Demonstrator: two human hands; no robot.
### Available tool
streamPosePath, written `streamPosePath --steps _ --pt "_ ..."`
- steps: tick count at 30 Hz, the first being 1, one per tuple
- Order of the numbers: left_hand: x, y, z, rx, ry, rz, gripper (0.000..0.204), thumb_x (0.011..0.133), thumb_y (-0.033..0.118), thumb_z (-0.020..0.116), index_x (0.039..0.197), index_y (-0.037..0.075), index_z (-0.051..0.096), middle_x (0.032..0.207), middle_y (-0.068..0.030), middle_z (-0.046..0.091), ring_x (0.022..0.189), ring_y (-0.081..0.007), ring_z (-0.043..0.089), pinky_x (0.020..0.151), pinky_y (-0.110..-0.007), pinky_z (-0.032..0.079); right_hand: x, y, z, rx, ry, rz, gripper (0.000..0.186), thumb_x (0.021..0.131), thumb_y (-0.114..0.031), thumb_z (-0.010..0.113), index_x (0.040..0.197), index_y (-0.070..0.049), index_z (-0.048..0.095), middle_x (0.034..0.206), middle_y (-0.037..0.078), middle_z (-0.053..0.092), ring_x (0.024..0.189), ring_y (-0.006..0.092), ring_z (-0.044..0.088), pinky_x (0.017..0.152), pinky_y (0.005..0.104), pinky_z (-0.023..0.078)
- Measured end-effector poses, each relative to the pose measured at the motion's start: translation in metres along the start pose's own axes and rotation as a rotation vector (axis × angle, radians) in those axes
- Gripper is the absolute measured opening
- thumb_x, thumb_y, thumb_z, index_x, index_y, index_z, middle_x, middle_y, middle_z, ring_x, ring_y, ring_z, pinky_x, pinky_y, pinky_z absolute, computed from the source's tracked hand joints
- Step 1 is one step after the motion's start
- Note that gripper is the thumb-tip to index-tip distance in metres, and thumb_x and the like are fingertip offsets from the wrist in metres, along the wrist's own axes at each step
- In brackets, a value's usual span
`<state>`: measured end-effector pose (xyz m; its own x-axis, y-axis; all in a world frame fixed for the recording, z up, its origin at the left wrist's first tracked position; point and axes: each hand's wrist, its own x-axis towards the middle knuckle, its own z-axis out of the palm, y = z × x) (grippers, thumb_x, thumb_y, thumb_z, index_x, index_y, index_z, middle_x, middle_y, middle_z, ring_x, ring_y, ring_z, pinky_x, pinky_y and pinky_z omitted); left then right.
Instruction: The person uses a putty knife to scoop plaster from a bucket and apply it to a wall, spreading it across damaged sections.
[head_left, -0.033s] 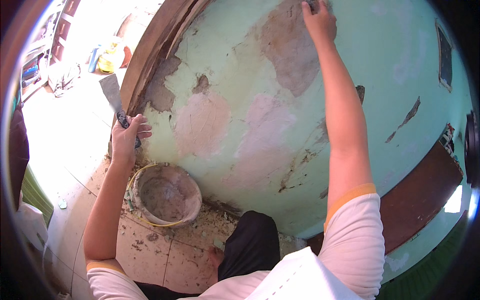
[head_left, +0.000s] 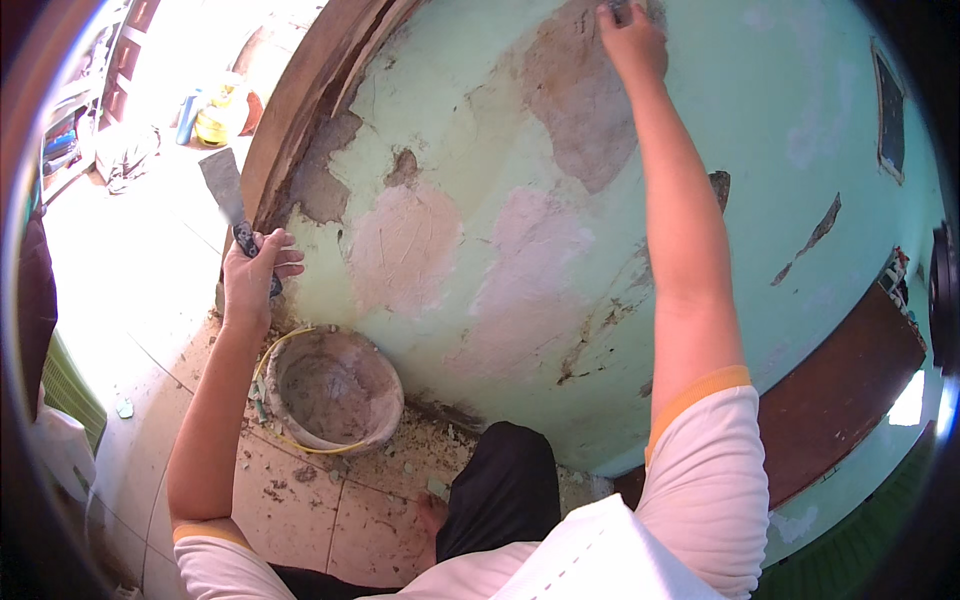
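My left hand [head_left: 258, 270] grips a putty knife [head_left: 222, 185] by its dark, stained handle, blade pointing up and some fingers stretched loosely away. My right arm reaches up along the pale green wall [head_left: 480, 120]. At the top edge, my right hand [head_left: 636, 48] is closed on a small dark thing, mostly cut off and hidden by the fingers. It lies over a large bare grey-brown patch [head_left: 580, 110] where paint is gone. Two smoother pinkish patches, a left one [head_left: 405, 250] and a right one [head_left: 530, 260], show lower on the wall.
A mortar-smeared bucket [head_left: 385, 400] with a yellow handle stands by the wall, on tiles [head_left: 300, 510] strewn with crumbs and paint chips. A wooden door frame [head_left: 290, 110] borders the wall at left. A brown panel [head_left: 840, 400] leans at right. My knee [head_left: 505, 480] is near the wall.
My right hand has shifted slightly left on the grey-brown patch. The left hand and the putty knife stay where they were.
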<state>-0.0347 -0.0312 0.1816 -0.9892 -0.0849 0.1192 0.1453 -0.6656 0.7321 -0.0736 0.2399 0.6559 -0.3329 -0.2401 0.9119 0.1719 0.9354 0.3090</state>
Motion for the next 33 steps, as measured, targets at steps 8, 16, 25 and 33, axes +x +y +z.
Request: streamPosePath --steps 8,16,25,33 --pt "-0.003 -0.003 -0.007 -0.014 0.018 -0.058 0.019 0.097 0.014 0.065 0.092 0.006 0.048 0.099 -0.0147 0.065 0.081 -0.0219 0.069 0.069 -0.034 0.061 -0.193 -0.007 0.005 -0.105 -0.344 0.017 0.068 0.094 -0.051 0.060 0.148 -0.011 0.048 0.117 0.032 0.060 0.103 0.0452 0.064 0.087 0.0519 0.053" --pt "-0.007 0.011 -0.005 -0.019 -0.004 -0.029 0.020 0.098 0.015 0.065 0.092 0.006 0.048 0.100 -0.0148 0.065 0.082 -0.0211 0.069 0.070 -0.034 0.060 -0.107 -0.038 -0.016 -0.068 -0.083 -0.084 0.070 0.093 -0.060 0.057 0.147 -0.015 0.051 0.108 0.027 0.061 0.104 0.0440 0.064 0.085 0.0501 0.055" --pt "-0.012 0.013 0.004 -0.082 -0.067 -0.027 0.023 0.097 0.015 0.066 0.088 0.006 0.048 0.098 -0.0150 0.065 0.080 -0.0204 0.069 0.068 -0.034 0.060 -0.206 -0.024 0.000 -0.136 -0.357 0.005 0.072 0.092 -0.059 0.059 0.150 -0.018 0.047 0.121 0.030 0.059 0.110 0.0446 0.062 0.091 0.0507 0.053" --pt "-0.010 0.018 0.001 -0.086 -0.031 0.003 0.022 0.097 0.015 0.066 0.087 0.006 0.048 0.100 -0.0161 0.065 0.081 -0.0214 0.069 0.068 -0.034 0.060 -0.169 -0.008 -0.030 -0.053 -0.107 -0.124 0.077 0.090 -0.060 0.063 0.152 -0.018 0.043 0.101 0.022 0.060 0.090 0.0396 0.065 0.074 0.0486 0.054"
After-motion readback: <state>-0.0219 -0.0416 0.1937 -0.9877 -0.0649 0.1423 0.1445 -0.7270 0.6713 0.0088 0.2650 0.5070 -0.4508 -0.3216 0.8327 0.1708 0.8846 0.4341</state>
